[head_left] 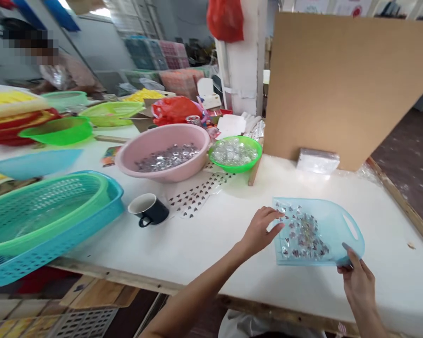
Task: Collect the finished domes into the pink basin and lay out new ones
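A pale blue translucent cutting board (333, 216) is tilted slightly over the white table, its handle slot towards the right. On it lie a clear sheet with small dark marks and a cluster of small clear shiny pieces (305, 234). My right hand (359, 277) is closed on the board's near right corner, thumb on top; a small dark grey thing shows at the thumb, too unclear to name. At the board's left edge is my left hand (262, 227), thumb and fingers apart, fingertips over the edge of the sheet. Whether they touch it I cannot tell.
A dark mug (157, 211) stands left, beside a sheet of dark stickers (193, 192). Behind are a pink basin (162, 173) and a green bowl (236, 164) of clear pieces. Stacked baskets (91, 225) sit left; a cardboard panel (338, 84) stands behind. Another person sits far left.
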Motion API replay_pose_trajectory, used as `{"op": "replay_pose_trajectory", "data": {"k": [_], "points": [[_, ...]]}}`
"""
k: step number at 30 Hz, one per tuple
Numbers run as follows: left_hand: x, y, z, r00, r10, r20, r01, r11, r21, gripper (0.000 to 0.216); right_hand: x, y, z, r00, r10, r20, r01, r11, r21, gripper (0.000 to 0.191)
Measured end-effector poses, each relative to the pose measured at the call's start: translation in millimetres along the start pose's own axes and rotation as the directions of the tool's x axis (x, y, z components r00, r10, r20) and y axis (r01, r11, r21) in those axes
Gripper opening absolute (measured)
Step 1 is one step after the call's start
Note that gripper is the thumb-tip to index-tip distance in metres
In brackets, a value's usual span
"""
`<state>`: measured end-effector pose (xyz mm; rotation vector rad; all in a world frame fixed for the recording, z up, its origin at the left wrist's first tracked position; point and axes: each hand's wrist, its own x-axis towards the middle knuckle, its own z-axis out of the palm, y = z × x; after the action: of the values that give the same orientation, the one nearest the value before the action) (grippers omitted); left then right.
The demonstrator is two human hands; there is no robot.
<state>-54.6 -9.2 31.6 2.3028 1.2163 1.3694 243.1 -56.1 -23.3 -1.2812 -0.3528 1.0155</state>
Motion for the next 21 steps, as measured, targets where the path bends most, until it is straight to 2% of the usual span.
{"op": "replay_pose_trajectory", "data": {"k": [1, 2, 5, 7, 8, 10, 12, 15, 19, 21], "points": [[-1, -11, -8, 0.991, -0.054, -0.12, 0.054, 0.999, 0.001, 0.02, 2, 0, 7, 0.999, 0.005, 0.032, -0.005, 1.0, -0.008, 0.047], [-4, -24, -17, 0.963, -0.118, -0.244, 0.122, 0.992, 0.001, 0.019, 5, -1, 15, 0.998, 0.007, 0.064, -0.006, 1.0, -0.015, 0.046], [-21, -68, -41, 0.796, -0.306, -0.522, 0.349, 0.937, -0.016, 0.018, 11, -12, 51, 0.99, 0.001, 0.143, 0.004, 1.0, -0.031, 0.045], [-33, -94, -50, 0.7, -0.404, -0.59, 0.462, 0.885, -0.058, 0.019, 13, -25, 86, 0.978, -0.013, 0.209, 0.021, 0.999, -0.039, 0.045], [-38, -103, -52, 0.669, -0.444, -0.596, 0.497, 0.863, -0.085, 0.019, 13, -33, 107, 0.969, -0.025, 0.245, 0.036, 0.998, -0.041, 0.045], [-41, -116, -50, 0.639, -0.503, -0.582, 0.532, 0.836, -0.137, 0.018, 12, -47, 154, 0.946, -0.051, 0.32, 0.067, 0.997, -0.041, 0.043], [-40, -120, -45, 0.648, -0.528, -0.549, 0.535, 0.829, -0.165, 0.017, 9, -60, 207, 0.927, -0.09, 0.364, 0.108, 0.994, -0.028, 0.034], [-36, -119, -35, 0.709, -0.515, -0.483, 0.512, 0.846, -0.15, 0.015, 2, -70, 294, 0.904, -0.131, 0.408, 0.152, 0.988, -0.019, 0.012], [-39, -118, -23, 0.829, -0.398, -0.392, 0.421, 0.907, -0.031, 0.016, -16, -66, 411, 0.877, -0.164, 0.451, 0.223, 0.971, -0.081, 0.015], [-41, -119, -18, 0.866, -0.348, -0.36, 0.382, 0.924, 0.025, 0.017, -28, -57, 463, 0.839, -0.217, 0.5, 0.296, 0.952, -0.084, 0.015]]}}
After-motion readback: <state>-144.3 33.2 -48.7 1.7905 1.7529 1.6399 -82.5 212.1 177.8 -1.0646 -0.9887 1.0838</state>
